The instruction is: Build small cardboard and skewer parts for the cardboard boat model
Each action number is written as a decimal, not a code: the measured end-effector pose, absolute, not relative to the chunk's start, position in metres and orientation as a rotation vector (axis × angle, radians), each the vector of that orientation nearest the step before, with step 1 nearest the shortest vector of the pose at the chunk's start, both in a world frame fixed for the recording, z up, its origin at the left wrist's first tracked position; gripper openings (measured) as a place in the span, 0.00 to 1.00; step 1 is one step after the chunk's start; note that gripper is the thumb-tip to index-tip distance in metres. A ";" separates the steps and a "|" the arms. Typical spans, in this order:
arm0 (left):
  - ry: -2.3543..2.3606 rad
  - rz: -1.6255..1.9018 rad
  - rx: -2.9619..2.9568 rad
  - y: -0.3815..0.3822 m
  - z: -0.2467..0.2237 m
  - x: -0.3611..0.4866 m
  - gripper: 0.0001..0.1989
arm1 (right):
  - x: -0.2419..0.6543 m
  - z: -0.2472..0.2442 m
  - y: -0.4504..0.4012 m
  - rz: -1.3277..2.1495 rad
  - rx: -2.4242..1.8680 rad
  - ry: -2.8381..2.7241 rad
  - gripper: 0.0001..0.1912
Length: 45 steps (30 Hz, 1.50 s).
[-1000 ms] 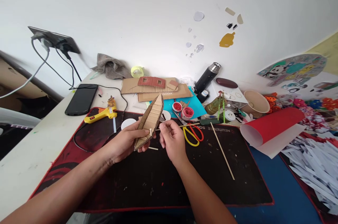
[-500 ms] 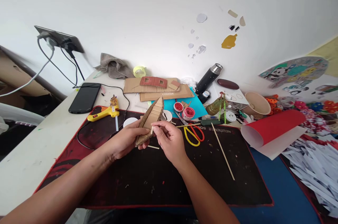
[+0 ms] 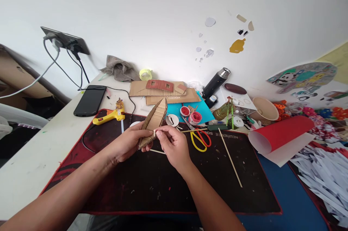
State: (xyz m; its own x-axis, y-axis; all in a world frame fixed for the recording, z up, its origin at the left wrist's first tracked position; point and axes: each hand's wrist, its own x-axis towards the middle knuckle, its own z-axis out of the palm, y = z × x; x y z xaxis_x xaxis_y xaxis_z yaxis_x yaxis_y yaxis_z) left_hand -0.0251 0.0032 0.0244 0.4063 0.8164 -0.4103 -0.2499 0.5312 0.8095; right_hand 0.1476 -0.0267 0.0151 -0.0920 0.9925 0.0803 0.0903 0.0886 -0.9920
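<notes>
My left hand (image 3: 133, 140) is closed on a boat-shaped cardboard piece (image 3: 156, 115), pointed at the top and with raised corrugated sides. It is held tilted above the dark desk mat (image 3: 152, 187). My right hand (image 3: 174, 144) pinches a short pale wooden stick piece (image 3: 154, 133) between thumb and fingertips, at the cardboard's right edge near my left thumb. Whether the stick piece touches the cardboard I cannot tell. Beneath the hands a thin wooden stick (image 3: 157, 151) lies on the mat, partly hidden.
Left lie a yellow glue gun (image 3: 110, 116) with its cord and a black phone (image 3: 89, 100). Scissors (image 3: 199, 141) and open red paint pots (image 3: 195, 117) sit ahead. Another stick (image 3: 230, 158) lies right, near rolled red paper (image 3: 282, 133). A black thermos (image 3: 216, 83) leans behind.
The view has shifted slightly. The cardboard piece has turned a little in my left hand, showing more of its inside. My right hand keeps its pinch on the stick piece at the edge.
</notes>
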 end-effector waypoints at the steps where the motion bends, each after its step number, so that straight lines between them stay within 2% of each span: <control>1: 0.912 0.756 0.731 0.003 0.024 -0.025 0.12 | 0.147 0.016 -0.027 1.171 -1.165 -1.380 0.14; 24: 0.939 0.908 0.595 0.015 0.016 -0.032 0.08 | 0.153 0.002 -0.034 1.221 -1.192 -1.261 0.19; 30: 0.939 0.899 0.603 0.012 0.015 -0.030 0.07 | 0.150 -0.008 -0.035 1.303 -1.179 -1.277 0.24; 38: 0.874 0.892 0.620 0.012 0.011 -0.029 0.18 | 0.149 -0.011 -0.035 1.306 -1.161 -1.300 0.24; 45: 0.882 0.893 0.591 0.012 0.009 -0.028 0.18 | 0.149 -0.014 -0.035 1.314 -1.138 -1.321 0.24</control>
State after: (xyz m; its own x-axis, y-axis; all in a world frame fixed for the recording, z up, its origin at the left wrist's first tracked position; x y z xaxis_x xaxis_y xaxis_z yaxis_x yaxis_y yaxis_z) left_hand -0.0284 0.0119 0.0086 0.3310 0.8542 -0.4009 -0.4118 0.5130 0.7532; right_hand 0.1492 -0.0350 -0.0136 -0.1469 0.9891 0.0014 0.0039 0.0019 -1.0000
